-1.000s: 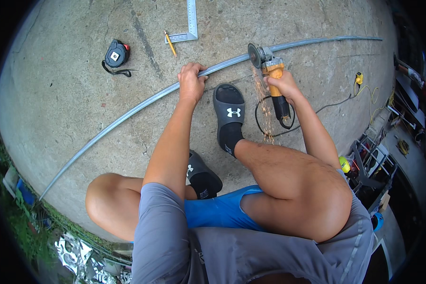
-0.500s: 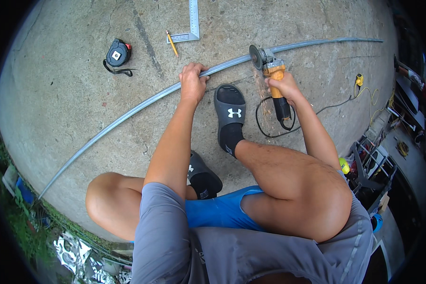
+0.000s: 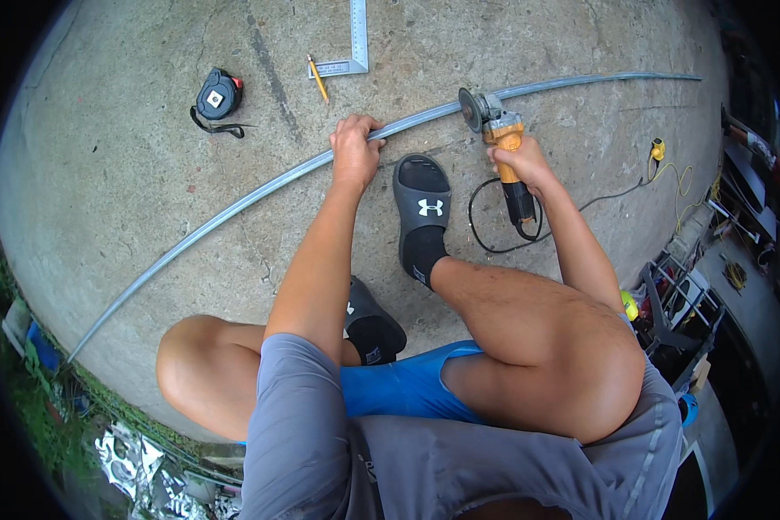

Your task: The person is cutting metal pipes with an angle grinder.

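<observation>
A long galvanized metal channel (image 3: 234, 210) lies across the concrete floor (image 3: 130, 173), looking curved through the lens. My left hand (image 3: 354, 149) is closed on it, fingers over its top. My right hand (image 3: 520, 163) grips the yellow-and-black angle grinder (image 3: 504, 134) by its body; the grinder's disc (image 3: 470, 110) is at the channel, right of my left hand, and I cannot tell whether it touches. Its cord loops on the floor below. My dark slide sandal (image 3: 420, 204) is just below the channel, between my hands.
Beyond the channel lie a black tape measure (image 3: 217, 94), a steel square (image 3: 360, 39) and a yellow pencil (image 3: 318, 82). A yellow plug connector (image 3: 657, 149) with cords is at the right, beside piled metal gear (image 3: 676, 303). Weeds and crumpled silver material (image 3: 130, 459) edge the lower left.
The spray of sparks under the disc, bright a second ago and thinner afterwards, is gone. My hands, the grinder and the channel have shifted very slightly down and right in the picture.
</observation>
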Tool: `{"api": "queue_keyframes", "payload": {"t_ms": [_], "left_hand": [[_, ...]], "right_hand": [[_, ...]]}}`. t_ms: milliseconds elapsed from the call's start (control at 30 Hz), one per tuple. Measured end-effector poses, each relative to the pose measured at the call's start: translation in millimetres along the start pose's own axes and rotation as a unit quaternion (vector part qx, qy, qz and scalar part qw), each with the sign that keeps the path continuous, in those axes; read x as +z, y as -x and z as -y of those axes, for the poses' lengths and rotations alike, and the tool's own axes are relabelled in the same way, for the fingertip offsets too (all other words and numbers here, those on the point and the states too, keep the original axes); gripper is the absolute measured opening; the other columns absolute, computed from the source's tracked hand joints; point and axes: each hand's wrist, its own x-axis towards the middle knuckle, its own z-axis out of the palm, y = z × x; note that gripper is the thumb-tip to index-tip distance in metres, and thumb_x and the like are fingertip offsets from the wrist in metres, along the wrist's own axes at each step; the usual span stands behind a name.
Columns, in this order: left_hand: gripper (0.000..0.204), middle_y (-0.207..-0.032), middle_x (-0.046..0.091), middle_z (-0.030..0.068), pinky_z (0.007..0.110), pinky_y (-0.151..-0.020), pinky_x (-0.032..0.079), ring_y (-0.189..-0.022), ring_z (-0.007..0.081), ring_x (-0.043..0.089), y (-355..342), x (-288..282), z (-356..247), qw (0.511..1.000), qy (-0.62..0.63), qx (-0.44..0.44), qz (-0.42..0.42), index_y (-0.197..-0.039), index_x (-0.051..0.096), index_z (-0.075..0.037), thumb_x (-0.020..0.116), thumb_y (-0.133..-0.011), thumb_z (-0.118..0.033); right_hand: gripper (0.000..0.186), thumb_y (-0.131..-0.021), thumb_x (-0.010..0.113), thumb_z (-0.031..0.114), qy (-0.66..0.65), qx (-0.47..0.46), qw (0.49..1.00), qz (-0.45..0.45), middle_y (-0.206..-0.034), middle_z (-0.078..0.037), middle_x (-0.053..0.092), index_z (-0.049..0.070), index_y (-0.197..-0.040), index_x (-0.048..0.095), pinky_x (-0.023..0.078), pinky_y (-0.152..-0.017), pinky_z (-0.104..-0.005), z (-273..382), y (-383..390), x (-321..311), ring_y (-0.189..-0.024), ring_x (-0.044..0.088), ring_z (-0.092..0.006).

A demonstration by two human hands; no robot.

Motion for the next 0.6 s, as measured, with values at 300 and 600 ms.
{"api": "queue_keyframes", "payload": {"t_ms": [300, 600], "left_hand": [[0.024, -0.097, 0.063, 0.0071, 0.04, -0.094, 0.038, -0.105, 0.0274, 0.056, -6.1, 9.3, -12.3, 1.0, 0.014, 0.011, 0.01, -0.094, 0.071, -0.01, 0.076, -0.072, -0.002], [0.026, -0.101, 0.062, 0.0096, 0.041, -0.095, 0.039, -0.106, 0.0304, 0.056, -6.7, 4.4, -17.3, 0.998, -0.035, 0.046, 0.016, -0.1, 0.067, -0.008, 0.074, -0.076, -0.004]], "right_hand": [[0.028, -0.082, 0.074, 0.012, -0.075, -0.01, 0.997, -0.01, -0.082, -0.007, 0.066, -0.002, -0.103, 0.062, 0.054, -0.061, -0.0292, -13.1, 29.2, -28.9, -0.068, 0.066, -0.0158], [0.029, -0.08, 0.077, 0.014, -0.125, -0.025, 0.991, -0.033, -0.083, -0.006, 0.066, -0.002, -0.1, 0.063, 0.055, -0.063, -0.0288, -11.9, 30.2, -42.9, -0.068, 0.066, -0.0155]]}}
